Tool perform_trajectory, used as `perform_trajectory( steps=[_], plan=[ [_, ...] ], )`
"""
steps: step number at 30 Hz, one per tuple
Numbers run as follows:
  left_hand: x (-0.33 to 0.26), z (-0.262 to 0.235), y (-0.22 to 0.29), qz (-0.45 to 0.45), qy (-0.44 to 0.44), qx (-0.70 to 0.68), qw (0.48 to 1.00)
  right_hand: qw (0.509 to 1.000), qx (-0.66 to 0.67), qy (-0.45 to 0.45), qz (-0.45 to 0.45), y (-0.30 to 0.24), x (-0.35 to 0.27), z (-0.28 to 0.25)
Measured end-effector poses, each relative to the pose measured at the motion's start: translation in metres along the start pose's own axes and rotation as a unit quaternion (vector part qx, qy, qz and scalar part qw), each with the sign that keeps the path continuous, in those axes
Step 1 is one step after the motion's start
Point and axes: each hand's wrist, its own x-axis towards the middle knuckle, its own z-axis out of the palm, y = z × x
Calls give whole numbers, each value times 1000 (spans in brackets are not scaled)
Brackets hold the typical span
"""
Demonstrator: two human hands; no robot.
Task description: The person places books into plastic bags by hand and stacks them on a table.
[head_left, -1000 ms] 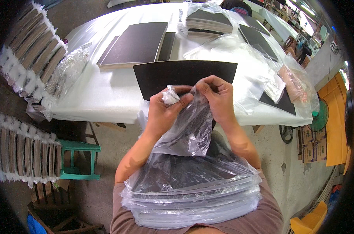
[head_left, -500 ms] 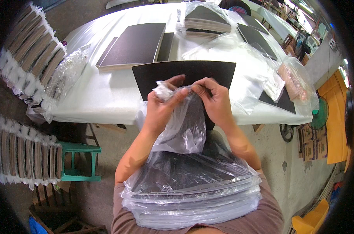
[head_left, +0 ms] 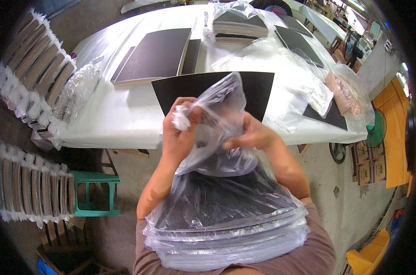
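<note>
A clear plastic bag holding a stack of dark flat sheets (head_left: 231,201) leans against my body. Its loose upper end, the bag's mouth (head_left: 224,94), rises between my two hands. My left hand (head_left: 177,130) is closed around the gathered film and a crumpled white wad (head_left: 181,118), which sticks out by its fingers. On the other side, my right hand (head_left: 255,133) grips the film with its thumb pointing left; its fingers are partly hidden behind the plastic. Just beyond my hands a black board (head_left: 260,89) stands at the table's near edge.
The white-covered table (head_left: 98,123) bears stacked dark boards (head_left: 157,52), a wrapped stack (head_left: 240,20), loose clear film (head_left: 281,68) and a bagged pinkish bundle (head_left: 343,96). At left, bundled stacks (head_left: 36,183) lie beside a green stool (head_left: 95,195). Cartons (head_left: 371,165) stand at right.
The bag's mouth has been raised and spread between my hands. My right hand has moved lower and come away from my left, which still holds the white wad.
</note>
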Motion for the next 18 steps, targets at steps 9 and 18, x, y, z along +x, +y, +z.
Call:
perform_trajectory(
  steps=[9,18],
  plan=[
    [-6,-35,18,-202,176,-487,832,838,534,-88,-65,23,-32,12],
    [-28,-70,-26,-90,23,-271,958,918,362,-157,-34,20,-51,-32]
  ],
)
